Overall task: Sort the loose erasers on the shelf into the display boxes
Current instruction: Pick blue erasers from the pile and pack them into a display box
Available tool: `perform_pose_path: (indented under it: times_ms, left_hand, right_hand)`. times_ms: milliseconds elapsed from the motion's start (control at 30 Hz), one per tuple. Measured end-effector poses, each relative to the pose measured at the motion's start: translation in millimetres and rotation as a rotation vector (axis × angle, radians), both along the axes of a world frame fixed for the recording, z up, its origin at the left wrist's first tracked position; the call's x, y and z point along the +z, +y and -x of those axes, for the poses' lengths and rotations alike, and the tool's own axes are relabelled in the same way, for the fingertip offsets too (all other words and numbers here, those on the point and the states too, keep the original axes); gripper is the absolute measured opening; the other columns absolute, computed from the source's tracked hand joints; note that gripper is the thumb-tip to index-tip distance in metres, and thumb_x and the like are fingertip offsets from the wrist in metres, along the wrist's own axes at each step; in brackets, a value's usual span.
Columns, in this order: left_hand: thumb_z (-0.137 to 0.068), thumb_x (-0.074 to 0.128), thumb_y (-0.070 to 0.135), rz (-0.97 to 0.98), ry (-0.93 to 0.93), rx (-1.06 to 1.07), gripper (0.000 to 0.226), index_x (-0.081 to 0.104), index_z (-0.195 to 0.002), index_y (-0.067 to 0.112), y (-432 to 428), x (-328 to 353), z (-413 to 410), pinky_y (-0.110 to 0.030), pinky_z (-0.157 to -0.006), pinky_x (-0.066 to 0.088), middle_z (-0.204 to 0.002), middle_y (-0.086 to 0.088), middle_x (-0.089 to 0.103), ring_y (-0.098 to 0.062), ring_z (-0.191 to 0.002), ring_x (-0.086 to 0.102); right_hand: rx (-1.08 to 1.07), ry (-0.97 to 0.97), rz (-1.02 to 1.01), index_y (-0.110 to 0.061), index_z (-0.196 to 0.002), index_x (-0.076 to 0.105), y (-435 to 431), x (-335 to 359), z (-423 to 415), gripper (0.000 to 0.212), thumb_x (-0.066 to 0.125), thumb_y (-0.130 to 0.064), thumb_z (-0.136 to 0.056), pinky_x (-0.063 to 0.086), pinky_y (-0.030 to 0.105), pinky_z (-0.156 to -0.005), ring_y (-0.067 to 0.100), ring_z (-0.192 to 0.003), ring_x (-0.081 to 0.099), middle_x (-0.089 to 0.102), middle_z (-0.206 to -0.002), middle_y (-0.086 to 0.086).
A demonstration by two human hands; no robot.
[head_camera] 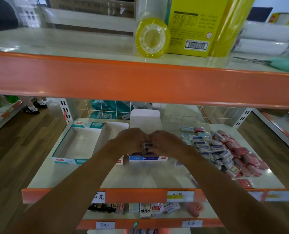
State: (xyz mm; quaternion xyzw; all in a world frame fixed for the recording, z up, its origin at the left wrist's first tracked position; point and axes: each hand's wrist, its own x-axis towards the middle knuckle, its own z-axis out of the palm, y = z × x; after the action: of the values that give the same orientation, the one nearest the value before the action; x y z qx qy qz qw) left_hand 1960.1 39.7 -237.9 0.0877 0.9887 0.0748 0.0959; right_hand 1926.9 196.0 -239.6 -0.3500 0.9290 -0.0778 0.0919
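Three display boxes in a row on the shelf (140, 179): teal-trimmed box (69, 160) far left, bare inside; white middle box (110, 130) right against it, front part hidden behind the left forearm; blue-fronted box (148, 158) next along, white back flap standing upright behind it.

One big pile of loose erasers (224, 149) off to the right of the boxes, way too many to count, honestly. Two sorts in there though: small blocks in blue-and-white sleeves toward the left of the heap, pink-red wrapped ones toward the right and front, all jumbled and overlapping. A single red eraser (245, 183) lying apart near the shelf's front edge.

Two hands, both busy. Left hand (130, 141) and right hand (165, 142) knuckle to knuckle right over the blue-fronted box, fingers of both curled in around a small stack of erasers (146, 146) in dark, purplish wrappers, pinched between them. Can't tell the number in that stack, too blurry and half covered by fingers. Can't tell either whether sitting on the box floor or held just above it.
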Motion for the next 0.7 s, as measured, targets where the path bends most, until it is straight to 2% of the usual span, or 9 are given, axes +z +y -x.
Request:
perform_pose_path:
  times_ms: [200, 400, 600, 700]
  left_hand:
    - [-0.092, 0.058, 0.037, 0.032, 0.279, 0.051, 0.035, 0.059, -0.122, 0.020, 26, 7, 5, -0.036, -0.096, 0.046, -0.120, -0.001, 0.060, -0.018, -0.105, 0.056]
    - [-0.095, 0.049, 0.039, -0.006, 0.327, -0.002, 0.037, 0.052, -0.127, 0.020, 62, 12, 15, -0.039, -0.097, 0.044, -0.124, -0.005, 0.053, -0.023, -0.113, 0.048]
    - [-0.096, 0.047, 0.039, -0.099, 0.327, -0.091, 0.032, 0.054, -0.121, 0.020, 104, 10, 19, -0.038, -0.093, 0.046, -0.118, -0.005, 0.055, -0.023, -0.110, 0.050]
    - [-0.095, 0.049, 0.035, -0.108, 0.321, -0.140, 0.031, 0.056, -0.121, 0.019, 122, 9, 20, -0.037, -0.091, 0.044, -0.117, -0.007, 0.056, -0.025, -0.110, 0.049]
  right_hand:
    - [-0.071, 0.156, 0.165, -0.020, -0.128, 0.058, 30, 10, 0, 0.042, 0.065, -0.032, -0.088, 0.050, 0.036, -0.092, 0.021, -0.109, 0.061, 0.062, -0.128, 0.003]
    - [-0.195, 0.234, 0.146, -0.020, -0.127, 0.057, 75, 22, -1, 0.038, 0.060, -0.033, -0.091, 0.048, 0.035, -0.091, 0.021, -0.111, 0.057, 0.062, -0.124, 0.002]
    - [-0.314, 0.192, 0.099, -0.021, -0.129, 0.054, 125, 26, -4, 0.038, 0.054, -0.035, -0.094, 0.045, 0.037, -0.094, 0.022, -0.117, 0.052, 0.058, -0.129, 0.003]
    - [-0.333, 0.206, 0.064, -0.021, -0.122, 0.059, 143, 26, -6, 0.030, 0.051, -0.032, -0.096, 0.045, 0.036, -0.089, 0.023, -0.112, 0.053, 0.061, -0.121, 0.002]
